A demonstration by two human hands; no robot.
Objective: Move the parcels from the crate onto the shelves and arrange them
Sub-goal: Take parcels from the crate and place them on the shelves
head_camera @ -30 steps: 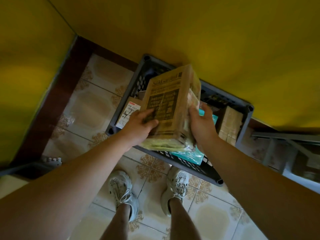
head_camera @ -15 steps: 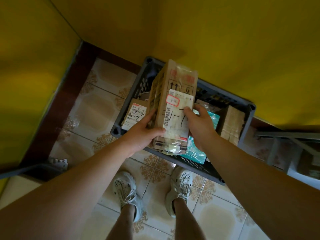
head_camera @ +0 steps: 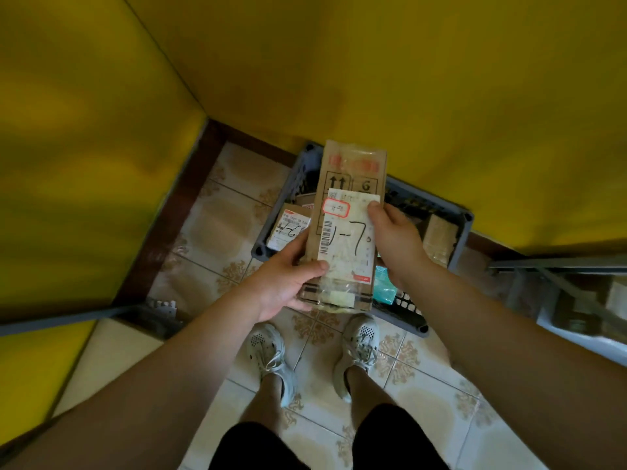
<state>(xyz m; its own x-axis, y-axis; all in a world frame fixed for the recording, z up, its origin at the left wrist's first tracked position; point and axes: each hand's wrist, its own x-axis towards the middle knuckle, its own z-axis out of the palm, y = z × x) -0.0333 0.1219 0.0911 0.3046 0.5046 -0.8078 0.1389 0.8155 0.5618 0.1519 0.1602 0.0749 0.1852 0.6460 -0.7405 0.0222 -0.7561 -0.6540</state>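
so the box is held above the crate, long axis pointing away — left hand grips its near end, right hand pinches the side.

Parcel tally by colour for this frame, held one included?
Brown cardboard with white label: 2, the held box and the labelled box in the crate
Teal: 1, the teal parcel in the crate
Tan, no label showing: 1, the tan parcel at the crate's right end
Total: 4 visible; the held box may hide more.
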